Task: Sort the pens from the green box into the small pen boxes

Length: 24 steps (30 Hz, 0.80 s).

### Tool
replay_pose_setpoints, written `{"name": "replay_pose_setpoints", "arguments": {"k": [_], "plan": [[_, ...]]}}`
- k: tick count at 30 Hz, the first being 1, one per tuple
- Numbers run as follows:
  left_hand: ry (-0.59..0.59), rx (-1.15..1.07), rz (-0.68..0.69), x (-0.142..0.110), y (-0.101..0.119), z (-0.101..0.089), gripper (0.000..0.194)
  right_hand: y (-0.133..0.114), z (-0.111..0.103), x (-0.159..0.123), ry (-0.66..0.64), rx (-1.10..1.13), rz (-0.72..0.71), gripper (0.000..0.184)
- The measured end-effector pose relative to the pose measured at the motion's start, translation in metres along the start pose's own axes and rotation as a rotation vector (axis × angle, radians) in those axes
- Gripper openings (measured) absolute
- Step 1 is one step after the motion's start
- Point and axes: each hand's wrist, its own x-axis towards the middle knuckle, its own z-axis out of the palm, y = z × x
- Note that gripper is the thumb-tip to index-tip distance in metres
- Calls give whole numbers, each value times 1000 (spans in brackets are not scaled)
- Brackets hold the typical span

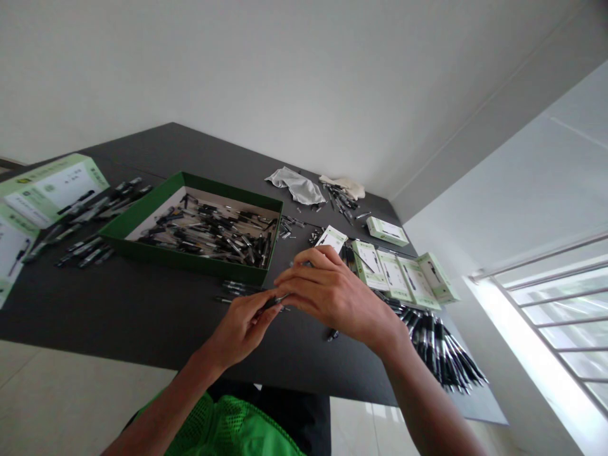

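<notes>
My left hand pinches a small black pen above the dark table. My right hand hovers just beyond it, its fingertips close to that pen; whether they hold anything is hidden. A green tray of loose black pens lies to the far left of my hands. Several small green-and-white pen boxes stand in a row to the right. Several pens lie on the table under my left hand, and a dense bunch of black pens spreads below my right forearm.
Larger green-and-white boxes and scattered pens lie at the far left. A grey cloth and a cream cloth lie at the table's back. A barred window stands beyond the right edge, with a wall behind the table.
</notes>
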Motion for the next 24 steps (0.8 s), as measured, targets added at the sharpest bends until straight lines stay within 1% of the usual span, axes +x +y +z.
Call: {"name": "replay_pose_setpoints", "arguments": {"k": [6,11,17,22,24], "plan": [[33,23,35,1,2,-1,26,1,1,-1,28,19,-1,18],[-4,1,23,-1,1,-1,28,1,1,0,35,-10,-8,19],[-26,17,10,-1,-1,-1,29,3,1,4,-13,-39,7,22],[17,27,88,-2,-2,-1,28,3,1,3,-18,13,6,23],[26,35,97,-2,-2,-1,27,4,2,2,-5,30,-10,22]]}}
